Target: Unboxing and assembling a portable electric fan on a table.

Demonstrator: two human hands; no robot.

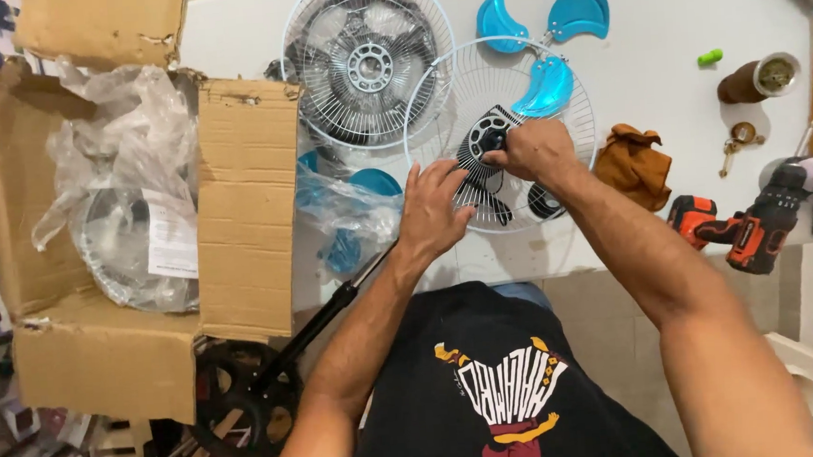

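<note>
A white fan grille (499,133) lies flat on the white worktop (659,53). The right hand (533,148) pinches its black hub (488,141); the left hand (431,208) rests open on its rim. A drill (740,227) lies right, an open box (143,226) left.

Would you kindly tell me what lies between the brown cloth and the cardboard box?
In the head view, the white fan grille and both hands lie between them.

Head cam, steep downward look.
Close over the white table (660,62); own forearms and torso fill the lower frame.
</note>
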